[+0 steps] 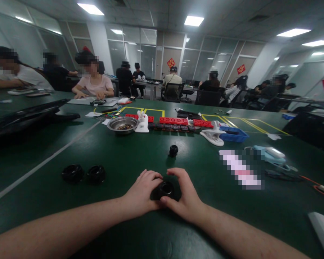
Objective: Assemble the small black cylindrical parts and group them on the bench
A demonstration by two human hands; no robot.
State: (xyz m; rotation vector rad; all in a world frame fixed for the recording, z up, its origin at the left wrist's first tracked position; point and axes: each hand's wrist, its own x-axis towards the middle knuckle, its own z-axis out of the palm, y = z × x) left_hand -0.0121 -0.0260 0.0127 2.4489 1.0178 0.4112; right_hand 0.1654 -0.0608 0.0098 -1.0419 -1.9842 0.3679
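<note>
In the near middle of the green table, a glossy black ring-shaped piece with a round hole, rather like a small tyre, sits between my two hands. My left hand closes around its left side, thumb low and fingers curled behind. My right hand grips it from the right, thumb at the front rim and index finger arched above. A smaller black round piece stands just beyond my hands. Two similar black rings, one beside the other, lie to the left.
Farther back are a steel bowl of small parts, a white clamp, a row of red blocks, another white clamp and a blue tray. A light-blue device and cables lie right. A person sits across.
</note>
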